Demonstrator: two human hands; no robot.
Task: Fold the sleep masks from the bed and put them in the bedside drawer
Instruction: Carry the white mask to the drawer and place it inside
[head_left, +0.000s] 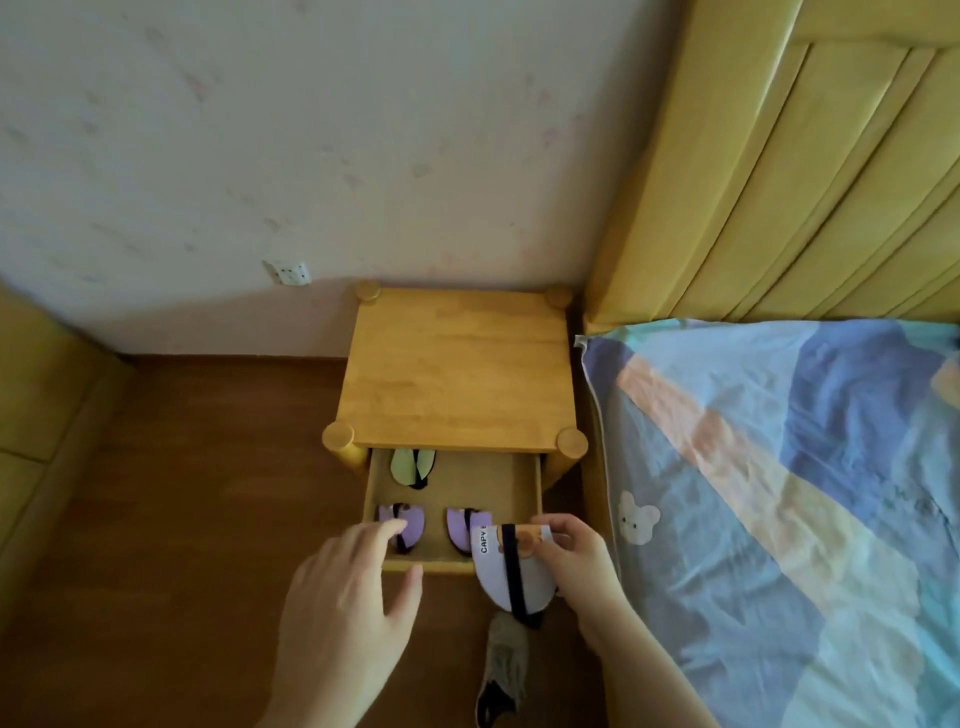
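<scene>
While the right hand (574, 558), low and right of centre in the frame, pinches a folded white sleep mask (511, 564) by its upper edge between thumb and fingers, the left hand (345, 587) reaches forward beside it with fingers spread and relaxed, holding nothing, its fingertips over the front of the open bedside drawer (530, 488). The white mask hangs across the drawer's front right corner, partly above the floor, so it is not yet inside. It is folded in half into a rounded half-oval, printed with black letters and a small brown cartoon animal, and its black elastic strap runs down the middle. Three folded masks already lie flat on the drawer's pale brown bottom: a green mask (410, 465) at the back left, a purple mask (402, 522) at the front left, partly under the left fingertips, and a second purple mask (462, 527) just beside the white one. To finish this step well, the white mask probably wants lowering into the bare right side of the drawer, folded edge kept together, strap tucked beneath so it cannot snag when the drawer shuts. All the masks look soft, thin and matte. The nightstand (457, 369) is smooth, honey-coloured wood with round corner posts. At right lies the bed (805, 493), its creased cotton sheet in blue, peach and teal blocks with a small white bear; a padded yellow headboard (810, 171) fills the upper right.
</scene>
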